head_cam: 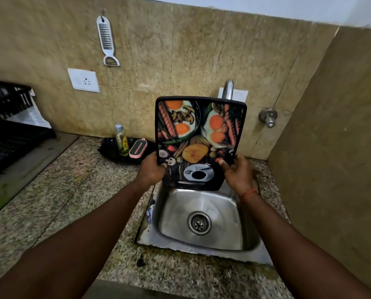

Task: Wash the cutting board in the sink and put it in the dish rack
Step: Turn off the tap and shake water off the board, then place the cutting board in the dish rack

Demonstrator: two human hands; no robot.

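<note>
A black cutting board (198, 134) printed with eggs, sausages and a coffee cup stands nearly upright over the back of the steel sink (204, 223). My left hand (153, 169) grips its lower left edge and my right hand (237, 171) grips its lower right edge. The board's top hides most of the tap (228, 89). No water is seen running. The black dish rack (7, 130) sits on the counter at the far left.
A small bottle (121, 140) and a pink-edged scrubber (138, 148) lie on a black tray left of the sink. A tap valve (268, 117) sticks out of the wall at right. A grater (107, 39) and a socket (84, 80) are on the wall. A side wall stands close on the right.
</note>
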